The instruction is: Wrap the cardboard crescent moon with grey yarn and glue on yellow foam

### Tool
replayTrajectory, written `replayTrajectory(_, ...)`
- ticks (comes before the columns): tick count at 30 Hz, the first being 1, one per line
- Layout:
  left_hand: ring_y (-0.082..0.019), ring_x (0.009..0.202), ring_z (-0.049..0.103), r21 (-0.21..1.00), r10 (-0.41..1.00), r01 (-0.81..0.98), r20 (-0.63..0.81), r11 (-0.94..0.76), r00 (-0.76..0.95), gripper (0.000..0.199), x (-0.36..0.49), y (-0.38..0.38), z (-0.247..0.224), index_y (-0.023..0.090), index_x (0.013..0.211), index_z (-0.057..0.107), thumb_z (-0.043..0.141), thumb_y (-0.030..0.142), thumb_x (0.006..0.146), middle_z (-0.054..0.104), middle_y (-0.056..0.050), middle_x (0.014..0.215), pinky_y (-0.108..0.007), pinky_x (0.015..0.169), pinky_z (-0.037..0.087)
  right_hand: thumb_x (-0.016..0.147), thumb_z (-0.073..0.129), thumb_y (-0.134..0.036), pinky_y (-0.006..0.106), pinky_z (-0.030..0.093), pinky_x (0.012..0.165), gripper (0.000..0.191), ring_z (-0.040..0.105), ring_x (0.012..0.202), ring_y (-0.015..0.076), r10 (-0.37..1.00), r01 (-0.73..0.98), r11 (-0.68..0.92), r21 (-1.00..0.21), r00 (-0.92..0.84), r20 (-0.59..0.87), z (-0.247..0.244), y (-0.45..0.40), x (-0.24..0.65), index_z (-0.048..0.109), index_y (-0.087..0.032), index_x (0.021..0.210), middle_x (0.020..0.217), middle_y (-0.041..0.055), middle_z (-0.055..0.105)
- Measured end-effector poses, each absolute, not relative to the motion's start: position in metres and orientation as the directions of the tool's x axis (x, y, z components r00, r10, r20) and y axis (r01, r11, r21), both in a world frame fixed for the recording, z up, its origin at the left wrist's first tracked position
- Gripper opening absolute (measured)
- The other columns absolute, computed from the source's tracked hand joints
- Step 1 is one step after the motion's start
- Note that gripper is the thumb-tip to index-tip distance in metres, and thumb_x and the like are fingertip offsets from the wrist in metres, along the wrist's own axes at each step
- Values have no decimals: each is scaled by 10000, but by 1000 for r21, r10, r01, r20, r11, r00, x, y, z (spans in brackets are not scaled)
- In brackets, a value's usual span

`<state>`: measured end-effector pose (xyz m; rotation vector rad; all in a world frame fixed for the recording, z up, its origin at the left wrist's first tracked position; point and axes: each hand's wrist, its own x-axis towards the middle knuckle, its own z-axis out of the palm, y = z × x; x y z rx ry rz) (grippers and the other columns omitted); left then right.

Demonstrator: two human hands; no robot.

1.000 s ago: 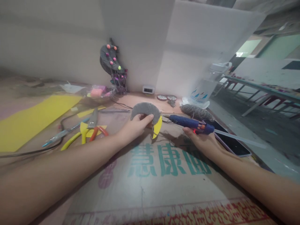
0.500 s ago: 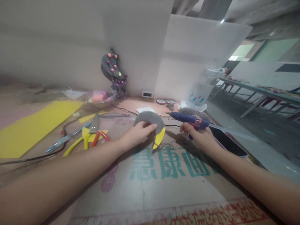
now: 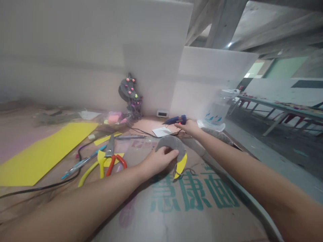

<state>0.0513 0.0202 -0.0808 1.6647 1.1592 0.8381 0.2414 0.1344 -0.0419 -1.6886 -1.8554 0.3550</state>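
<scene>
My left hand (image 3: pixel 164 159) pinches a crescent shape (image 3: pixel 174 143), grey along most of its curve with a yellow tip (image 3: pixel 180 166) at the lower right. A thin grey strand (image 3: pixel 190 170) trails from it over the cardboard. Farther back and to the right, my right hand (image 3: pixel 188 127) is closed around a blue hot glue gun (image 3: pixel 178 119), whose nozzle points left above a white paper (image 3: pixel 163 131). A small red light glows on the gun.
Scissors with yellow and red handles (image 3: pixel 110 158), a blue pen (image 3: pixel 83 163) and yellow sheets (image 3: pixel 47 151) lie left. At the back stand a grey crescent ornament with coloured beads (image 3: pixel 128 90), a small digital clock (image 3: pixel 162 113) and a plastic jug (image 3: pixel 215 107).
My right hand has carried the glue gun away from me and left, toward the white paper. My left hand keeps hold of the crescent. The whole view has shifted somewhat.
</scene>
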Motion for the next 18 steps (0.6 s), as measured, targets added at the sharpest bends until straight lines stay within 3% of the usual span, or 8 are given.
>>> replayTrajectory(4, -177, 709, 585, 981, 943, 162, 44, -102, 329, 314, 53, 26, -82, 175, 679, 593, 550, 473, 770, 638, -26, 705, -267, 679, 440, 808, 683, -422, 279, 481, 560, 293, 627, 548, 195, 984, 837, 122, -534, -33, 172, -60, 151, 237, 696, -129, 790, 582, 71, 666)
replayTrajectory(8, -154, 626, 511, 993, 953, 63, 73, -96, 294, 292, 52, 27, -76, 180, 599, 545, 558, 437, 738, 549, 6, 608, -267, 612, 398, 781, 710, -434, 298, 504, 676, 321, 665, 706, 217, 970, 837, 197, -510, -93, 223, -62, 146, 248, 698, -126, 870, 753, 99, 717)
replayTrajectory(13, -146, 631, 515, 990, 946, 78, 85, -115, 313, 297, 51, 25, -74, 179, 576, 540, 571, 422, 744, 544, 12, 606, -263, 624, 400, 835, 643, -363, 381, 462, 931, 360, 618, 1059, 243, 896, 807, 326, -493, -99, 432, -58, 101, 266, 635, -132, 1112, 1157, 147, 673)
replayTrajectory(15, -142, 619, 515, 987, 940, 93, 97, -135, 327, 297, 51, 23, -74, 181, 567, 537, 572, 419, 742, 542, 17, 596, -258, 613, 399, 882, 568, -331, 415, 447, 964, 276, 605, 1079, 242, 864, 797, 347, -494, -67, 498, -59, 71, 267, 632, -138, 1068, 1141, 138, 669)
replayTrajectory(18, -136, 593, 505, 989, 944, 109, 61, -102, 325, 253, 51, 21, -71, 184, 601, 556, 564, 396, 738, 548, 20, 599, -252, 576, 393, 891, 566, -310, 386, 505, 879, 162, 657, 924, 207, 830, 715, 464, -522, -145, 539, -60, 26, 260, 649, -181, 942, 965, 72, 712)
